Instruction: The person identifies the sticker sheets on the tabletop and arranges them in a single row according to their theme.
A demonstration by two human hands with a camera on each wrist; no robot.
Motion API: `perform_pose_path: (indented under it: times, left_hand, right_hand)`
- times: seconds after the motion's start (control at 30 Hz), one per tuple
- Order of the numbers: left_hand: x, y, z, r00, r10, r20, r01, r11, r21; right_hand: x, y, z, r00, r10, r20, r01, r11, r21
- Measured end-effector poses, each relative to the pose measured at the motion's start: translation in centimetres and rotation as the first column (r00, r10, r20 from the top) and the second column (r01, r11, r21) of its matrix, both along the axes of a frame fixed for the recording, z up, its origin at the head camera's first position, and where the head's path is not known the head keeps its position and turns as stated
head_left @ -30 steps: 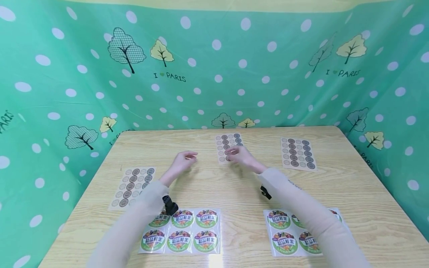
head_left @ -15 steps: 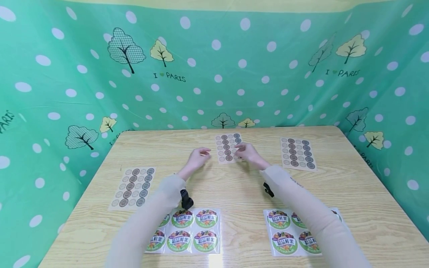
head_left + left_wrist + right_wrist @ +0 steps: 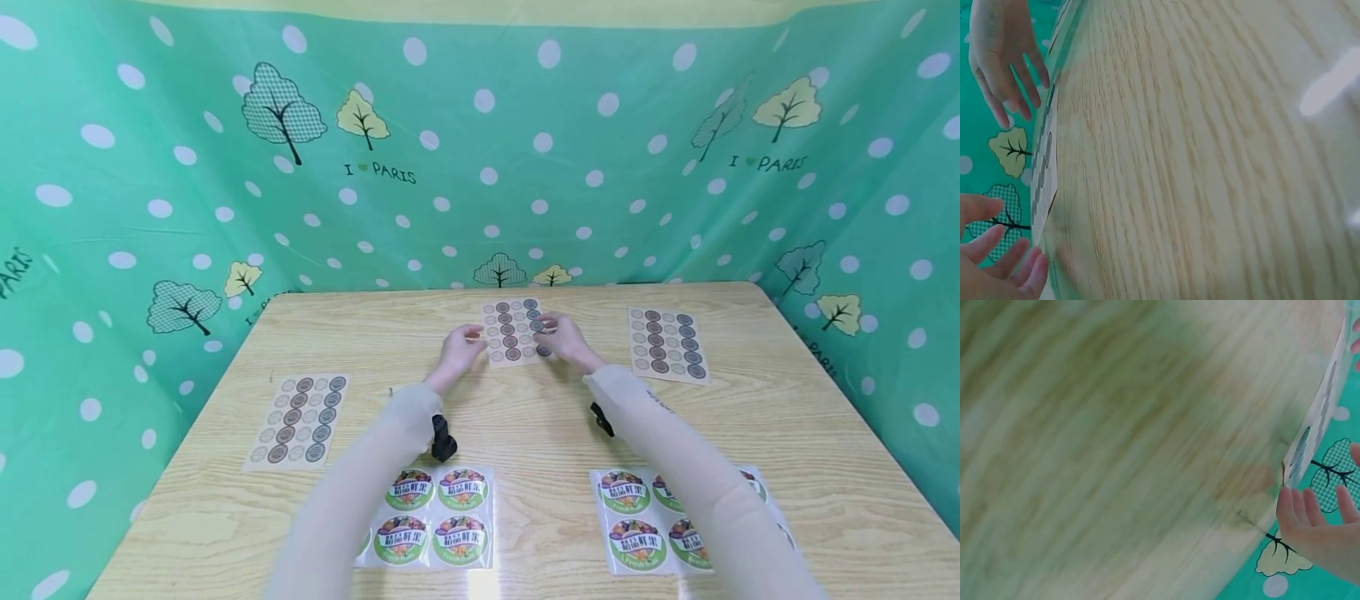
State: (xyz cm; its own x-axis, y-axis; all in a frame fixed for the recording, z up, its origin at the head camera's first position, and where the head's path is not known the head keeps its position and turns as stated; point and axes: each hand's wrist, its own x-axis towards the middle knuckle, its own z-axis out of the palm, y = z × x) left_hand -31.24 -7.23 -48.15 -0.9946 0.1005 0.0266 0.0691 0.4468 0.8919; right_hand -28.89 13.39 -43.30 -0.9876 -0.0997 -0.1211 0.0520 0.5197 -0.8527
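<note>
Left hand [image 3: 460, 350] has shifted rightward since the earlier frame, up to the left edge of the middle label sheet [image 3: 517, 335]. Right hand [image 3: 566, 342] has shifted rightward by a smaller amount, to the right edge of the same sheet. Sheet position is unchanged: far part of the surface [image 3: 510, 433], between the two hands, lying apparently flat, with columns of pale, brown and dark round labels facing up.

Finger state: left fingers [image 3: 1011, 257] are spread and slightly bent, clamped on nothing visible. Right fingers [image 3: 1299, 509] lie close together and nearly straight, with the thumb apart. Contact with the sheet edges cannot be confirmed for either hand.

Handling: treat the sheet as very light, thin and flexible. It probably bends or curls readily, slides under slight sideways pressure and creases if pinched hard. Expect the flat edge to be difficult to get under.

Holding points: use opposite side margins, outside the printed circles. Raise an edge or corner with a fingertip, then pinch lightly between thumb and fingers. Apply equal, low tension on both sides to limit sagging; avoid pressing on the labels.
</note>
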Motion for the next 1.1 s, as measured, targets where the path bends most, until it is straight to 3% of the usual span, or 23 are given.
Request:
perform_pose_path:
  times: [0.1, 0.13, 0.27, 0.33, 0.53, 0.67, 0.73, 0.83, 0.9, 0.97, 1.03, 1.1]
  left_hand:
    - [-3.4, -0.3, -4.3, 0.999, 0.005, -0.032, -0.004, 1.0, 0.005]
    - [-5.1, -0.4, -6.6, 0.999, 0.014, -0.048, -0.014, 1.0, 0.002]
    - [-9.2, -0.4, -11.7, 0.999, 0.049, -0.022, -0.05, 0.998, -0.049]
    - [-11.1, -0.5, -14.3, 0.997, 0.062, -0.045, -0.065, 0.996, -0.061]
    - [-15.1, -0.9, -19.4, 0.997, 0.073, -0.036, -0.076, 0.994, -0.082]
    - [-16.7, -1.0, -21.4, 0.996, 0.082, -0.031, -0.085, 0.99, -0.117]
    - [-17.0, -1.0, -21.8, 0.997, 0.078, -0.021, -0.08, 0.989, -0.128]
    - [-16.2, -0.9, -20.7, 0.997, 0.067, -0.024, -0.07, 0.987, -0.142]
    - [-14.3, -0.5, -18.3, 0.997, 0.07, -0.036, -0.075, 0.985, -0.155]
    - [-11.4, -0.1, -14.8, 0.996, 0.059, -0.063, -0.068, 0.986, -0.154]
    - [-6.6, 0.7, -8.3, 0.998, 0.059, -0.032, -0.063, 0.985, -0.158]
    - [-2.4, 1.4, -2.7, 0.998, 0.063, 0.005, -0.061, 0.987, -0.149]
  right_hand:
    - [-0.2, 0.2, -0.2, 1.0, 0.0, 0.004, 0.0, 1.0, 0.005]
    - [-0.2, 0.2, -0.2, 1.0, -0.002, 0.005, 0.002, 1.0, 0.005]
    - [-0.3, 0.3, -0.3, 1.0, 0.005, 0.0, -0.005, 1.0, 0.013]
    - [-0.3, 0.4, -0.4, 1.0, 0.006, -0.001, -0.006, 1.0, 0.012]
    - [-0.4, 0.6, -0.7, 1.0, 0.017, 0.01, -0.017, 1.0, 0.007]
    - [-0.5, 0.7, -1.0, 0.999, 0.017, 0.031, -0.017, 1.0, 0.003]
    - [-0.6, 0.7, -1.1, 0.999, 0.02, 0.036, -0.02, 1.0, 0.004]
    - [-0.6, 0.7, -1.2, 0.999, 0.02, 0.033, -0.02, 1.0, 0.014]
    - [-0.7, 0.7, -1.2, 0.999, 0.019, 0.033, -0.02, 1.0, 0.011]
    - [-0.7, 0.6, -1.2, 0.999, 0.018, 0.033, -0.018, 1.0, 0.005]
    - [-0.7, 0.6, -1.2, 0.999, 0.014, 0.035, -0.014, 1.0, -0.006]
    - [-0.8, 0.5, -1.3, 0.999, 0.008, 0.039, -0.008, 1.0, -0.007]
